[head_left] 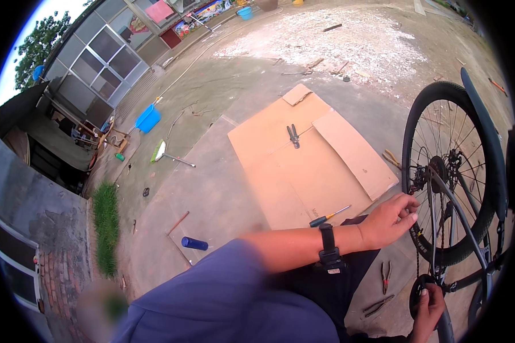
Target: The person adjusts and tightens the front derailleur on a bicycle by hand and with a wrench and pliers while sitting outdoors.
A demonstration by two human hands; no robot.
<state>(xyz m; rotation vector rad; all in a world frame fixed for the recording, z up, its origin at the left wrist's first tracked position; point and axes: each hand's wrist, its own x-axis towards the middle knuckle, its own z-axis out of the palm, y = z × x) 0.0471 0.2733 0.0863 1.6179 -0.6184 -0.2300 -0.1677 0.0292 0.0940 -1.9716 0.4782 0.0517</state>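
Observation:
A bicycle stands at the right, its rear wheel (409, 128) uppermost in view. My left hand (386, 222) is beside the tyre's lower left, below the rear sprockets (438, 167). Its fingers are loosely bent and a little apart, with nothing visible between them. Lower down, my right hand (430, 311) has its fingers closed at the edge of the dark chainring (416, 294); the exact contact is partly hidden. The chain (417, 264) runs between the sprockets and the chainring. A black strapped device (329, 248) sits on my left wrist.
Flattened cardboard (280, 183) bears dark-handled pliers (293, 136) and a screwdriver (329, 216). Red-handled pliers (387, 278), more pliers (379, 306) and yellow-handled pliers (391, 158) lie on the concrete. A blue cylinder (194, 243), a broom (160, 151) and a blue basin (148, 119) are leftward.

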